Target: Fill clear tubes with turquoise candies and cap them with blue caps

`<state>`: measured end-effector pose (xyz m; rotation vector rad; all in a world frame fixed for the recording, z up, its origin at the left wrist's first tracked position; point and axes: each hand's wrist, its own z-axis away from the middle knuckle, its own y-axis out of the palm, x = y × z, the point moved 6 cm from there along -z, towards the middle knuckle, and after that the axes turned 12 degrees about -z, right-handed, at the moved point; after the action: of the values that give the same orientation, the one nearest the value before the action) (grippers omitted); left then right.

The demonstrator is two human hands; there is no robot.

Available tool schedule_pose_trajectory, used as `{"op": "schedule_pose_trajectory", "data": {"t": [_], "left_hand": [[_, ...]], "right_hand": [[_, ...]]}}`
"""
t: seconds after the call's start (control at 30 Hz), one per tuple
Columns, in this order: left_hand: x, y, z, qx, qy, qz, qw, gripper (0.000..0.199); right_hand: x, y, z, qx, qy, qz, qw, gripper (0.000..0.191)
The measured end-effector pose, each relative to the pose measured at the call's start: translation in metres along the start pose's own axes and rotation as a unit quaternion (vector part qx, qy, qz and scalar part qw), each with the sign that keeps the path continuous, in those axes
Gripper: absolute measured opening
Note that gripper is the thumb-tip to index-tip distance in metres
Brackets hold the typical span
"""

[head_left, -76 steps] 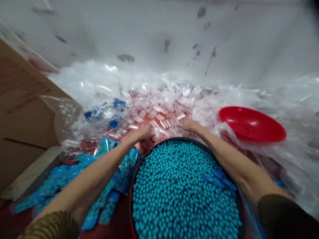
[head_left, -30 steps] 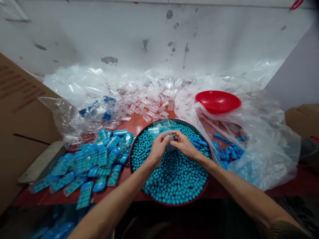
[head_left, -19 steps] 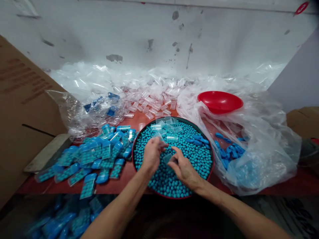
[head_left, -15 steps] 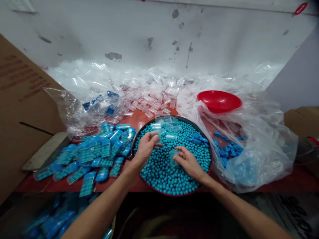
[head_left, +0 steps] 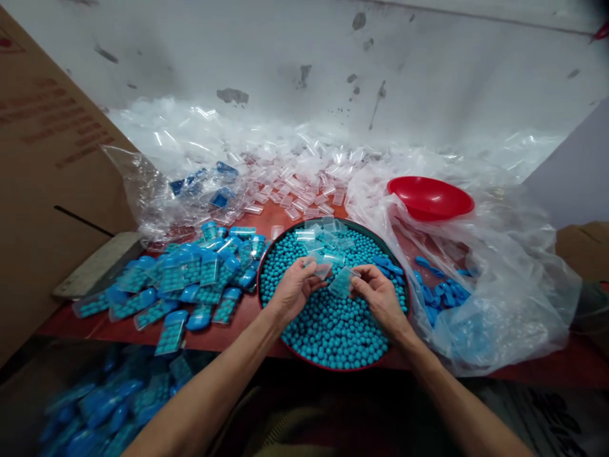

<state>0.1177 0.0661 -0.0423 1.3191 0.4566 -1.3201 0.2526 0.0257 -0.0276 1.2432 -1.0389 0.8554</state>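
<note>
A round tub (head_left: 261, 298) with a red rim holds a mass of small turquoise balls (head_left: 333, 336). Over its middle, my left hand (head_left: 295, 287) is closed on a small clear plastic container (head_left: 321, 270). My right hand (head_left: 378, 297) pinches another clear plastic container (head_left: 343, 282), tilted, close to the left one; whether balls are inside it I cannot tell. Several empty clear containers (head_left: 328, 236) rest on the balls at the tub's far side. Blue caps (head_left: 391, 266) lie on the balls at the right, partly behind my right hand.
Ball-filled containers with blue caps (head_left: 190, 279) are heaped at the left, more below the table edge (head_left: 104, 406). Clear containers (head_left: 295, 190) are strewn at the back. A red bowl (head_left: 431, 198) and a plastic bag (head_left: 514, 304) stand right; a cardboard box (head_left: 52, 165) walls the left.
My right hand has risen from the balls, bringing its clear container up beside the left one. My left hand has moved slightly down and right. The view has shifted a little.
</note>
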Motion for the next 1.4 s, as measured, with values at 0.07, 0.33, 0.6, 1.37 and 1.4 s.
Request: {"op": "schedule_pose_trajectory", "data": {"t": [0.07,0.33,0.6,1.37,1.4], "left_hand": [[0.004,0.011,0.003,0.002,0.012,0.064,0.998,0.019],[0.021,0.019,0.018,-0.005,-0.006,0.011,1.000,0.030],[-0.038,0.009,0.025,0.070,0.170,-0.393,0.901,0.057],[0.012,0.018,0.030,0.077,0.027,-0.162,0.983,0.043],[0.007,0.015,0.029,0.073,0.037,-0.200,0.977,0.043]], "right_hand": [[-0.001,0.003,0.003,-0.023,-0.008,-0.047,0.999,0.017],[0.001,0.018,0.005,-0.063,-0.053,-0.127,0.989,0.017],[0.011,0.022,0.018,0.104,-0.054,0.148,0.982,0.017],[0.007,0.023,0.029,0.083,-0.028,0.131,0.987,0.033],[0.015,0.021,0.027,0.102,-0.060,0.190,0.975,0.031]]}}
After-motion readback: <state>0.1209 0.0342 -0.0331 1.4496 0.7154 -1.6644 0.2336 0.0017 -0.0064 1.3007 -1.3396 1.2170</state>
